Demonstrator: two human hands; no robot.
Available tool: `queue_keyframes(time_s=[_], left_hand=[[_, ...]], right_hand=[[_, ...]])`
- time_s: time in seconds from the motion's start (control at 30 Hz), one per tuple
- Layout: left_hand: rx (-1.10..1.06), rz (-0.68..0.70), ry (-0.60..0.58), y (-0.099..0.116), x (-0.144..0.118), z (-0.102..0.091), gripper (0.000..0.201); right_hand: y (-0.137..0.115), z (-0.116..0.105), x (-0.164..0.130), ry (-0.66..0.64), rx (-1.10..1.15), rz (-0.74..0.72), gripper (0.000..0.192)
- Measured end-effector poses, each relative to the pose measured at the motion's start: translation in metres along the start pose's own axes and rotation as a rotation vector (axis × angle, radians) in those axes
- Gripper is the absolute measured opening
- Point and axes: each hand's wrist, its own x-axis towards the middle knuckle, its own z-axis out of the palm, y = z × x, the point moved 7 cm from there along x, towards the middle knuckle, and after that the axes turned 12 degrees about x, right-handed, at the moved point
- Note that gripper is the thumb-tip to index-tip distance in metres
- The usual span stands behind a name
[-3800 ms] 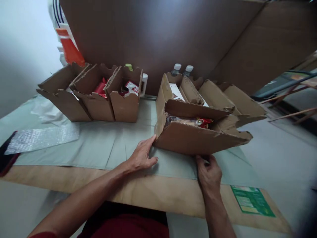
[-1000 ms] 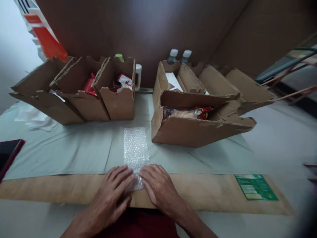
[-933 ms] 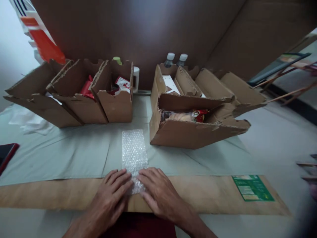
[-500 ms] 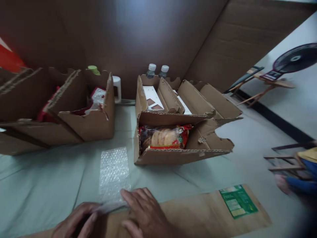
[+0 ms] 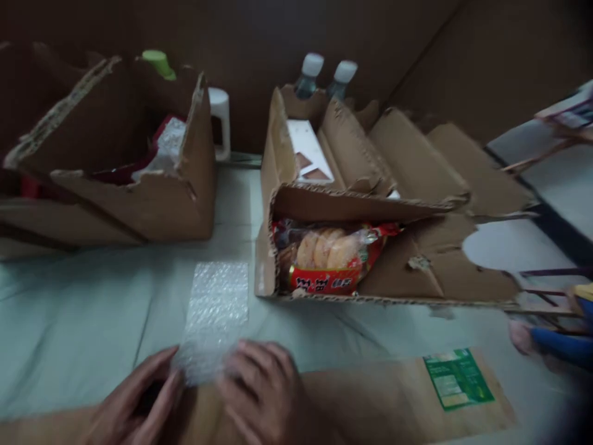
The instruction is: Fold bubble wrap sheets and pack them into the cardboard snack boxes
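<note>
- The bubble wrap (image 5: 214, 309) lay flat on the bench (image 5: 83, 321), a narrow strip running away from the person, its near end at the bench's cardboard edge (image 5: 370, 395).
- The left hand (image 5: 132, 402) rested at the strip's near left corner, fingers spread and loosely curled, closed on nothing that could be seen.
- The right hand (image 5: 259, 392) lay palm down just beside it at the near right corner, fingertips on or at the wrap; the blur hid whether any of the sheet was pinched.
- To do this step well, I judged both hands should press evenly on the two near corners so the strip stayed straight and did not skew toward the box (image 5: 361, 259) to its right.
- The wrap is light and slippery, so flat fingers would likely serve better than a pinch, which could bunch or pop it.
- That box stood just beside the strip's far right edge, open on the near side, with a biscuit pack (image 5: 328, 259) inside.
- Another open box (image 5: 139, 185) stood to the far left, near the strip's far end but apart from it.
- Behind the boxes stood a white mug (image 5: 220, 120) and two bottles (image 5: 324, 74).
- A green label (image 5: 456, 378) sat on the cardboard edge, well right of the hands.
</note>
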Motion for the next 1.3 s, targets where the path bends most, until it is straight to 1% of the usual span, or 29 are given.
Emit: queue_keyframes(time_s=[0.03,0.07,0.1,0.2,0.3,0.33,0.37,0.43,0.5,0.6,0.7,0.77,0.83,0.87,0.93,1.0,1.07,1.13,1.2,1.27,1.3], left_hand=[[0.030,0.018,0.037,0.008,0.003,-0.006,0.033],[0.034,0.049,0.045,0.015,0.006,-0.009,0.031],[0.018,0.081,0.034,0.022,0.009,-0.010,0.027],[-0.071,0.182,0.072,0.034,0.011,-0.018,0.025],[-0.059,0.348,0.167,0.044,0.003,-0.031,0.038],[-0.028,0.416,0.173,0.049,-0.001,-0.033,0.042],[0.005,0.484,0.154,0.053,-0.005,-0.033,0.044],[0.040,0.604,0.071,0.060,-0.012,-0.030,0.040],[0.028,0.667,-0.011,0.064,-0.015,-0.025,0.033],[-0.037,0.641,-0.051,0.064,-0.009,-0.022,0.024],[-0.009,0.613,-0.025,0.064,0.005,-0.017,0.020],[0.074,0.599,0.005,0.064,0.015,-0.011,0.020],[0.150,0.562,0.044,0.063,0.022,-0.007,0.021],[0.169,0.546,0.066,0.063,0.024,-0.007,0.022],[0.156,0.547,0.090,0.064,0.020,-0.011,0.023],[0.107,0.594,0.053,0.067,0.009,-0.016,0.026],[0.075,0.635,-0.019,0.068,-0.001,-0.019,0.028],[0.080,0.633,-0.044,0.066,-0.005,-0.021,0.027],[0.121,0.606,-0.005,0.063,0.001,-0.019,0.026],[0.195,0.573,0.044,0.061,0.012,-0.015,0.025],[0.236,0.556,0.063,0.060,0.018,-0.012,0.025]], right_hand=[[0.001,0.006,0.000,-0.067,0.008,0.025,0.025],[0.002,0.013,0.000,-0.126,0.022,0.053,0.028],[0.003,0.018,0.000,-0.150,0.034,0.072,0.031],[0.004,0.025,0.001,-0.130,0.047,0.075,0.036],[0.001,0.024,0.004,-0.099,0.048,0.073,0.033],[0.000,0.022,0.006,-0.089,0.054,0.075,0.032],[-0.002,0.020,0.008,-0.076,0.065,0.079,0.030],[-0.006,0.016,0.012,-0.049,0.103,0.100,0.027],[-0.008,0.011,0.013,-0.027,0.153,0.132,0.024],[-0.008,0.004,0.011,0.008,0.178,0.196,0.018],[-0.010,-0.004,0.005,0.058,0.065,0.192,0.019],[-0.014,-0.002,0.003,0.015,-0.023,0.132,0.021],[-0.016,0.007,0.004,-0.077,-0.074,0.080,0.024],[-0.016,0.011,0.006,-0.111,-0.088,0.069,0.025],[-0.012,0.014,0.010,-0.123,-0.080,0.078,0.025],[-0.008,0.013,0.016,-0.105,-0.006,0.109,0.023],[-0.005,0.012,0.019,-0.126,0.091,0.143,0.022],[-0.004,0.011,0.020,-0.144,0.126,0.164,0.021],[-0.004,0.007,0.021,-0.111,0.056,0.173,0.021],[-0.007,0.002,0.022,-0.059,-0.051,0.154,0.022],[-0.010,0.002,0.024,-0.057,-0.094,0.132,0.023]])
